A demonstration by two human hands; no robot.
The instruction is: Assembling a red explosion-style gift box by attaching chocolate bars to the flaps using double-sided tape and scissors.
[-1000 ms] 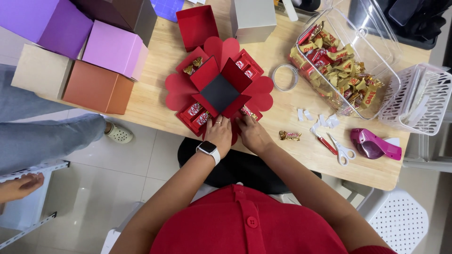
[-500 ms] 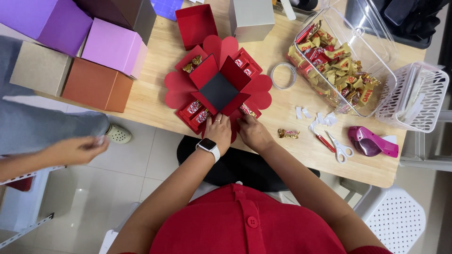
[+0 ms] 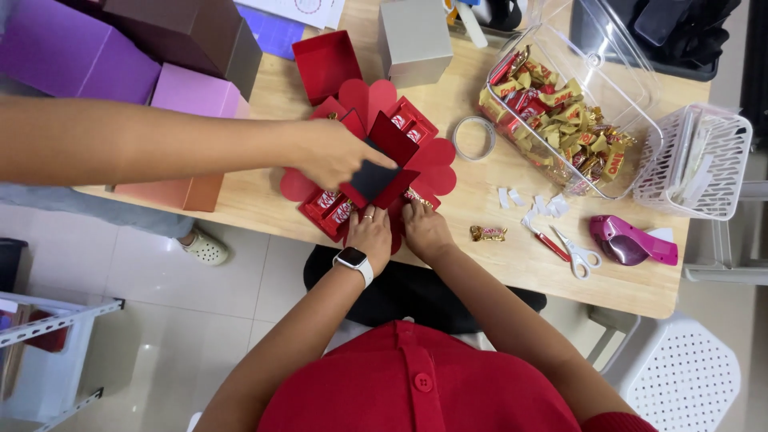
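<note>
My wooden table (image 3: 496, 264) carries scissors (image 3: 570, 250) near its front edge, a tape ring (image 3: 474, 138) mid-table, and a candy tub (image 3: 568, 120).

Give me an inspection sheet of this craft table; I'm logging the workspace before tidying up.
Surface: wooden table, crowded.
Job's things: red unfolded gift box with heart-shaped flaps and small candy-filled pockets.
Grippers: left hand and right hand rest on the box's near flap; a co-worker's hand reaches over its centre.
Clutter: clear candy tub, tape roll, scissors, purple tape dispenser, white basket, loose candy, coloured boxes.
Cables: nothing seen.
Surroundings: tiled floor, white perforated stool.
</note>
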